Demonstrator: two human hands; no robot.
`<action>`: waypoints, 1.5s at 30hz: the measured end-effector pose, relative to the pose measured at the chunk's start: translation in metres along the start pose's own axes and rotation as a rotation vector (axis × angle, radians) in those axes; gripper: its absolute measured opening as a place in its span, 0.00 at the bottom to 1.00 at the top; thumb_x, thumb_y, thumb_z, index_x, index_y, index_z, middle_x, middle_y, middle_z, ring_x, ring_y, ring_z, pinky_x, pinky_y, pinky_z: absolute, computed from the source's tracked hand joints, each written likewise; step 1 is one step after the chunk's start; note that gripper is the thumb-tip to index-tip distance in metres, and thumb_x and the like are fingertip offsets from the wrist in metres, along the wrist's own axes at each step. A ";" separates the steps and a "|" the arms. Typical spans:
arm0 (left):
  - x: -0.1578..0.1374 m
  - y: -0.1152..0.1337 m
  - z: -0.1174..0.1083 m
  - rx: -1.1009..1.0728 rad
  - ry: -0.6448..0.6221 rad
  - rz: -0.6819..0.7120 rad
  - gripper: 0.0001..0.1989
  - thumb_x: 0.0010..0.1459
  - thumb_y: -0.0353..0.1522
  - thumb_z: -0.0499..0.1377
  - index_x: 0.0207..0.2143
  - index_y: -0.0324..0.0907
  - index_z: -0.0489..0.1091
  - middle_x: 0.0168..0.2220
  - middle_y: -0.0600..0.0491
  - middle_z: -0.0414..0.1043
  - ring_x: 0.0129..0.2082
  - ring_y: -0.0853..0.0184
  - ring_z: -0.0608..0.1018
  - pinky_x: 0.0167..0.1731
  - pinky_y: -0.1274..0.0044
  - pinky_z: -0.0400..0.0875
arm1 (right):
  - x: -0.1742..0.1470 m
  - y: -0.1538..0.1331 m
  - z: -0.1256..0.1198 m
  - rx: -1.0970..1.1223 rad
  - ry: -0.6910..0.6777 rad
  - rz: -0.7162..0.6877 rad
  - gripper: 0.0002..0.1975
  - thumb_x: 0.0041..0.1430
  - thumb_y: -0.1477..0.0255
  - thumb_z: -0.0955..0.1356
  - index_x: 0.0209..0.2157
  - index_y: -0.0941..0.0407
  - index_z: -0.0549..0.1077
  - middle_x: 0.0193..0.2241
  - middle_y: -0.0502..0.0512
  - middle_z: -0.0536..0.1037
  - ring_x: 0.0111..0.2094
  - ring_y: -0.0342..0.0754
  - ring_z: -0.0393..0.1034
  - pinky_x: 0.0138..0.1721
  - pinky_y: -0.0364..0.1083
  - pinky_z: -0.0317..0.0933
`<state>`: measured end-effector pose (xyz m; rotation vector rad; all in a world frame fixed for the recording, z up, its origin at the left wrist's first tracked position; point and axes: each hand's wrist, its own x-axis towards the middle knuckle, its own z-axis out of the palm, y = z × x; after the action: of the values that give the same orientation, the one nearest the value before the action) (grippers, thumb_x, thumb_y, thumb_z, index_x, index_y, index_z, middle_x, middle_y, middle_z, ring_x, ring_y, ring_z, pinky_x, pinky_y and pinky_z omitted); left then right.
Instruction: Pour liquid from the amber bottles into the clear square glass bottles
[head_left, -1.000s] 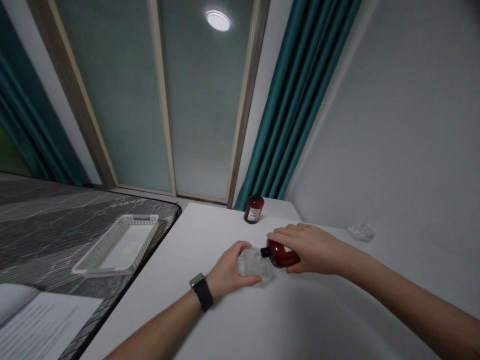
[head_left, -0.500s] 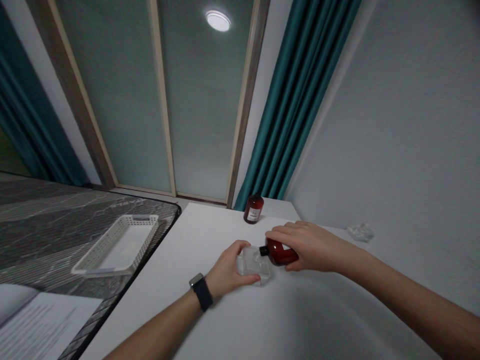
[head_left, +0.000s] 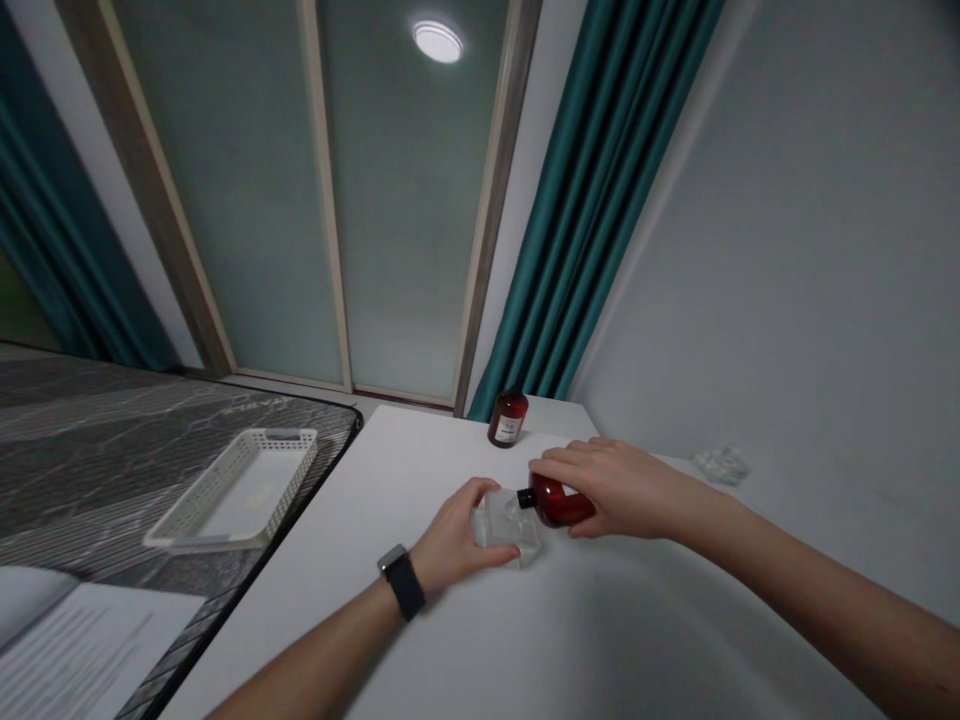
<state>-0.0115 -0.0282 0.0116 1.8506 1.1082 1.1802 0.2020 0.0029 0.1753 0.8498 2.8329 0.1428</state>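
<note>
Amber bottle [head_left: 562, 503] with a black neck, tipped nearly onto its side over a white surface [head_left: 322, 610]. From where I stand in the room, a second amber bottle [head_left: 508, 419], white-labelled, stands upright near the surface's far edge, beyond both grips. To the right, beside the grey wall [head_left: 810, 250], lies a piece of crumpled clear plastic [head_left: 721, 465]. To the left, on what looks like a grey patterned mattress [head_left: 97, 430], are a white perforated basket [head_left: 292, 485] and, nearer the person, an open book [head_left: 97, 640]. Behind are teal curtains [head_left: 607, 180] and frosted sliding doors [head_left: 405, 230].

The right grip [head_left: 615, 490] is wrapped around the tipped bottle's body, its fingers hiding part of the label. The black neck juts left, out of that grip, to the edge of a clear container [head_left: 504, 522]; I cannot tell whether they touch. The left grip [head_left: 454, 540], with a dark-strapped watch [head_left: 403, 582] at its wrist, holds the container between thumb and fingers.
</note>
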 end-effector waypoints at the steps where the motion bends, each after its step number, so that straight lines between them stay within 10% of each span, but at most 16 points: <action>1: 0.000 0.000 0.000 0.004 0.000 -0.001 0.30 0.43 0.32 0.71 0.48 0.41 0.64 0.45 0.51 0.72 0.44 0.58 0.75 0.47 0.69 0.68 | 0.000 0.000 0.000 0.002 -0.003 0.001 0.24 0.52 0.66 0.75 0.50 0.51 0.69 0.45 0.56 0.78 0.43 0.58 0.74 0.44 0.54 0.63; 45: 0.001 -0.020 0.013 -0.071 -0.112 -0.063 0.28 0.44 0.30 0.70 0.44 0.42 0.59 0.43 0.51 0.69 0.43 0.61 0.74 0.44 0.69 0.71 | -0.010 0.009 0.053 0.444 0.243 0.160 0.32 0.50 0.67 0.73 0.57 0.49 0.64 0.56 0.56 0.73 0.53 0.55 0.70 0.53 0.52 0.63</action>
<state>-0.0058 -0.0204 -0.0103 1.7915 1.0412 1.0534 0.2255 0.0074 0.1265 1.2216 3.0707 -0.4052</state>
